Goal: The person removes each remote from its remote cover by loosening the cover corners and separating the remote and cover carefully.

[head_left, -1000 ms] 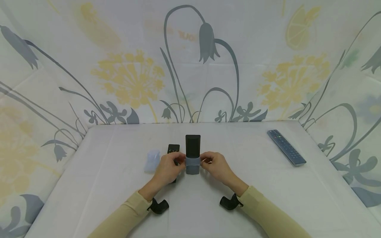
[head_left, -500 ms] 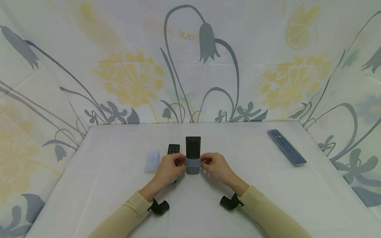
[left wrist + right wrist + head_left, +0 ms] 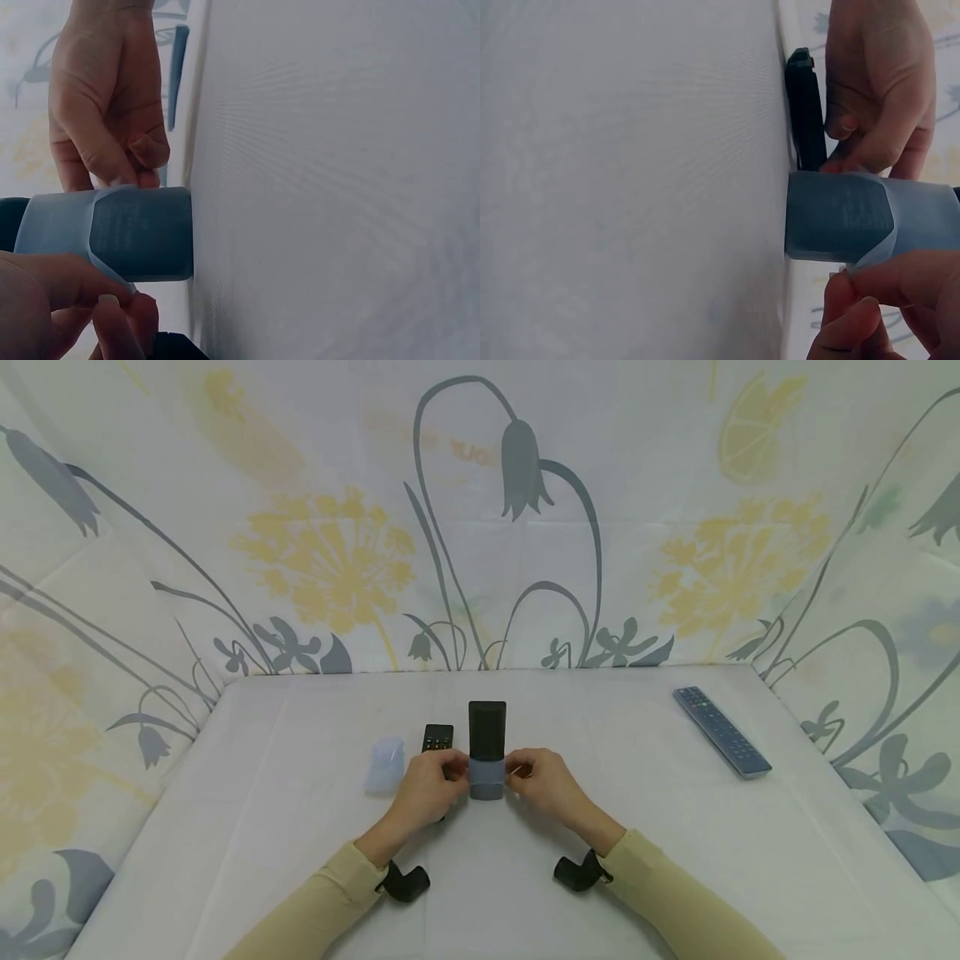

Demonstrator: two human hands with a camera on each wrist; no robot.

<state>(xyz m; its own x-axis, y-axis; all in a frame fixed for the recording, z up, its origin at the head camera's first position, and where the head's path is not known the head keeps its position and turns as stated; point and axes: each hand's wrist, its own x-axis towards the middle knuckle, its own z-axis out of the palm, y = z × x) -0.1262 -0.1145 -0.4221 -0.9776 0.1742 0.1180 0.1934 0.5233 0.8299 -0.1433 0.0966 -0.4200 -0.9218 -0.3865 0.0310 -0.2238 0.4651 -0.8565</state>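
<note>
A dark slim block-shaped object [image 3: 487, 727] stands upright on the white table, its lower end grey-blue with faint small text in the wrist views. Around its middle sits a translucent bluish sleeve [image 3: 487, 772], whose slanted lower edge shows in the left wrist view. At the left side my left hand [image 3: 430, 785] pinches the sleeve's edge between thumb and fingers. My right hand [image 3: 549, 785] pinches the opposite edge the same way. Just behind the left hand lies a black remote control [image 3: 437, 737], partly hidden by that hand.
A pale blue translucent crumpled piece [image 3: 386, 767] lies left of the black remote. Farther right, a long blue-grey remote control [image 3: 722, 732] lies aslant. Flower-patterned cloth [image 3: 480, 568] rises behind the table and along both sides.
Both hands have shifted very slightly toward me along the upright object, fingers still on the sleeve. The object's top tipped a little and came back. The other things stay put.
</note>
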